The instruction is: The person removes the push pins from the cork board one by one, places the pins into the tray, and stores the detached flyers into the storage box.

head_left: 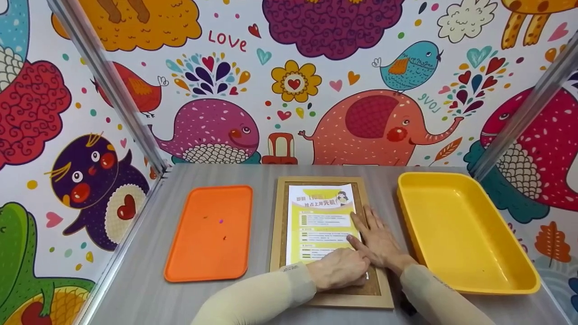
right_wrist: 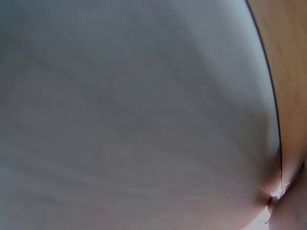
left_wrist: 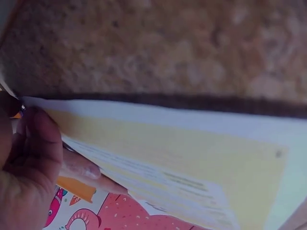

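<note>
A printed yellow-and-white sheet (head_left: pixel 318 221) lies on a cork board (head_left: pixel 356 289) with a wooden frame. My left hand (head_left: pixel 341 268), its fingers curled, is at the sheet's lower right corner. In the left wrist view, its thumb and finger (left_wrist: pixel 43 132) pinch a tiny pin-like thing (left_wrist: pixel 22 107) at that corner, mostly hidden. My right hand (head_left: pixel 381 241) rests with spread fingers across the board's right edge and the sheet, its thumb near the left hand. The right wrist view shows mostly tabletop and a strip of the wooden frame (right_wrist: pixel 288 72).
An orange tray (head_left: pixel 210 262) with a few tiny bits, one of them purple, lies left of the board. To the right stands a deep yellow bin (head_left: pixel 465 234). Patterned panels (head_left: pixel 289 149) close off the grey table (head_left: pixel 135 289) at the back and sides.
</note>
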`<state>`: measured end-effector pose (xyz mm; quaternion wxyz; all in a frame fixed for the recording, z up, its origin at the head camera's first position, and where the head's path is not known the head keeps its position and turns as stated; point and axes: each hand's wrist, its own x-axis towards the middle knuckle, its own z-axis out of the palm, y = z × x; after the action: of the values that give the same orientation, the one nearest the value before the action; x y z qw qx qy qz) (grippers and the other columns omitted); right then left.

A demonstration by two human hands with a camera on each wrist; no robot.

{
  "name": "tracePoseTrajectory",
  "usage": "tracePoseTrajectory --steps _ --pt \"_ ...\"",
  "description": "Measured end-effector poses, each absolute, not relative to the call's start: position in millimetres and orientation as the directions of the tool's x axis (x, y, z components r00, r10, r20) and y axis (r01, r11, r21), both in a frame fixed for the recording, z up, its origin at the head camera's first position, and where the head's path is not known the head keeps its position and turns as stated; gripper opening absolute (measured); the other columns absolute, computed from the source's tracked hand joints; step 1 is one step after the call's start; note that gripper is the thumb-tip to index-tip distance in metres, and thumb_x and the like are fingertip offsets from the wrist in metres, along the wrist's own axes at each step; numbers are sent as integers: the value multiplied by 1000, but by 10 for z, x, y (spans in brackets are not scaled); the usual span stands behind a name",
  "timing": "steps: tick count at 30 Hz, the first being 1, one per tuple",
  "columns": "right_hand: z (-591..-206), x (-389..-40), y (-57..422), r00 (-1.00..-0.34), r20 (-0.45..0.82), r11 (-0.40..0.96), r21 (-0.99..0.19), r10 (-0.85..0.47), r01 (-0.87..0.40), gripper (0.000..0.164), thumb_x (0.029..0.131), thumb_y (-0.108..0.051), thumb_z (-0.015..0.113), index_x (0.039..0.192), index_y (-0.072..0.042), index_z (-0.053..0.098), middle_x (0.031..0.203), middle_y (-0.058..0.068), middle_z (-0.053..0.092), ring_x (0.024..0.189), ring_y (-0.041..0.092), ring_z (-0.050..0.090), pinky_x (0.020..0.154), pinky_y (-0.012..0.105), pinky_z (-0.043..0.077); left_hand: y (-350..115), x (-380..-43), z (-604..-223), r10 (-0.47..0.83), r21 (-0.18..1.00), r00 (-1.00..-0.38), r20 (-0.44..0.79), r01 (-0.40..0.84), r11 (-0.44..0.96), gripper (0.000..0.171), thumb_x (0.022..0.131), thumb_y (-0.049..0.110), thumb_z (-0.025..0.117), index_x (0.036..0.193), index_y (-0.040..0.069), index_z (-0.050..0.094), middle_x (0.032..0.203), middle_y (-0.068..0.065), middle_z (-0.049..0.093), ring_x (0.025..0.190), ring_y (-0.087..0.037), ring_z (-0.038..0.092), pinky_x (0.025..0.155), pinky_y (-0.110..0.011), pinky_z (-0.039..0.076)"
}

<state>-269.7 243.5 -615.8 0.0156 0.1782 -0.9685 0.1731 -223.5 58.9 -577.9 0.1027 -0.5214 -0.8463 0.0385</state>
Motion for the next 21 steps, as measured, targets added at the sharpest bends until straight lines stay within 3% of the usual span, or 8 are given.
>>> tracePoseTrajectory --steps 7,11,16,21 --pt "-6160 -2684 2431 -932 102 867 -345 -347 -360 77 107 -60 47 168 -16 31 175 27 7 160 49 10 122 70 20 512 -2292 -5783 866 41 -485 121 874 484 13 96 30 73 91 20 67 94 10 62 73 -1 55 66 -15 49" --pt "-6173 -2684 2435 -929 113 864 -344 -351 -368 77 107 -60 47 168 -16 30 174 27 7 160 49 10 122 70 20 467 -2317 -5782 856 145 -501 124 863 484 12 95 29 76 89 20 71 94 10 63 75 0 55 68 -14 47" --pt "-6185 -2688 2445 -926 126 861 -343 -355 -376 77 107 -58 49 167 -15 31 174 28 8 159 50 10 122 71 19 462 -2327 -5795 868 132 -473 150 880 456 9 97 29 75 94 21 78 96 10 67 78 -1 59 73 -16 50" --pt "-6184 -2687 2439 -926 127 861 -342 -355 -377 77 107 -59 48 167 -15 31 174 28 8 160 50 10 122 71 19 480 -2324 -5799 870 121 -462 171 886 447 9 95 26 75 88 22 77 90 11 66 74 0 58 70 -15 49"
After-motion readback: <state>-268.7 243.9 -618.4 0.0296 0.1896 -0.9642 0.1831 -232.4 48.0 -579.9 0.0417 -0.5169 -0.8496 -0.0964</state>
